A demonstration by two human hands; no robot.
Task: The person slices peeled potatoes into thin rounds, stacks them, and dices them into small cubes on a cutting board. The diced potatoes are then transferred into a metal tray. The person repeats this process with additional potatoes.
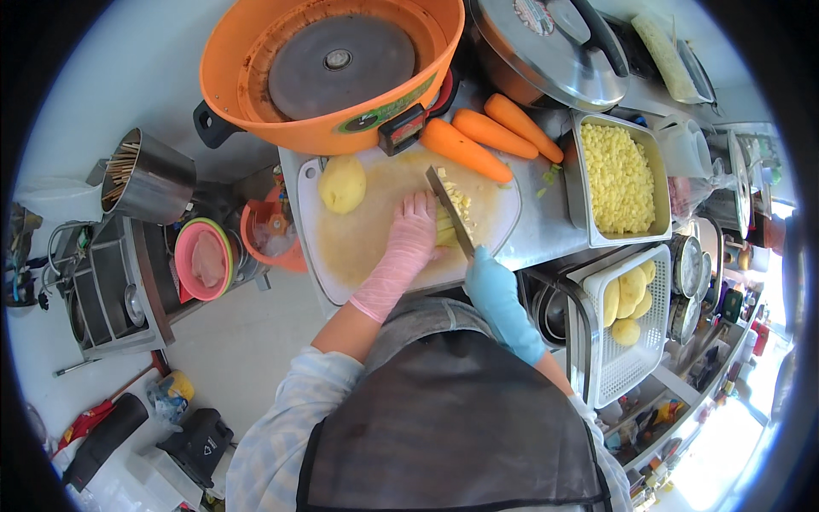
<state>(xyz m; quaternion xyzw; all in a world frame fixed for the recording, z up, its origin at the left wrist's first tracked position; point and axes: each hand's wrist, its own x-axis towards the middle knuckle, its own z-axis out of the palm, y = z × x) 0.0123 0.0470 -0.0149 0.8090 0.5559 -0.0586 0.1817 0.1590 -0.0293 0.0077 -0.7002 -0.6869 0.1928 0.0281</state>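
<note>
On a white cutting board (358, 246), my left hand (413, 230) in a pink glove presses down on potato sticks (446, 232). The handle of a kitchen knife (450, 211) is in my right hand (489, 281), gloved in blue. Its blade stands at the right end of the sticks, close to my left fingertips. Small diced potato pieces (462, 203) lie along the blade's far side. One whole peeled potato (342, 184) rests at the board's upper left. My right hand hides the knife's handle.
Carrots (467, 150) lie at the board's upper right, below an orange pot (326, 131) and a lidded steel pot (563, 57). A steel pan (578, 192) of diced potato stands right. Below it, a white plastic basket (630, 377) holds several peeled potatoes (630, 288). Left are stacked colored bowls (185, 281).
</note>
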